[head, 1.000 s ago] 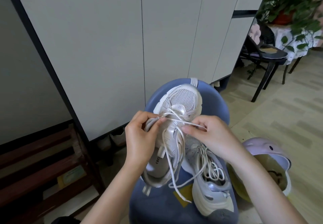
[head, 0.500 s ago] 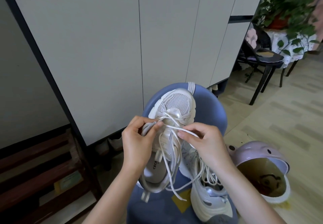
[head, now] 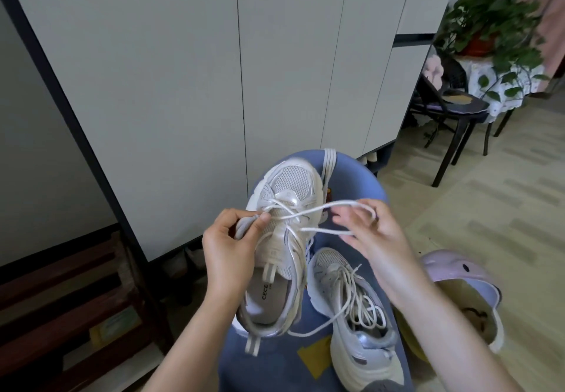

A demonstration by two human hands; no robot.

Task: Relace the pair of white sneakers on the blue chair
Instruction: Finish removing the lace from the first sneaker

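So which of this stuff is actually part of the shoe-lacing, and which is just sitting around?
Part of the job:
held sneaker
white lace
second sneaker
blue chair
left hand, gripping the shoe
right hand, pulling the lace

Just lying about:
potted plant
black chair
pale purple bin
white cabinet

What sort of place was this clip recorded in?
Most likely a home entryway or living area. Tall pale cabinet doors have shoes tucked in the gap beneath, a potted plant stands on a cloth-covered side table, and a dark chair sits on the wood-look floor.
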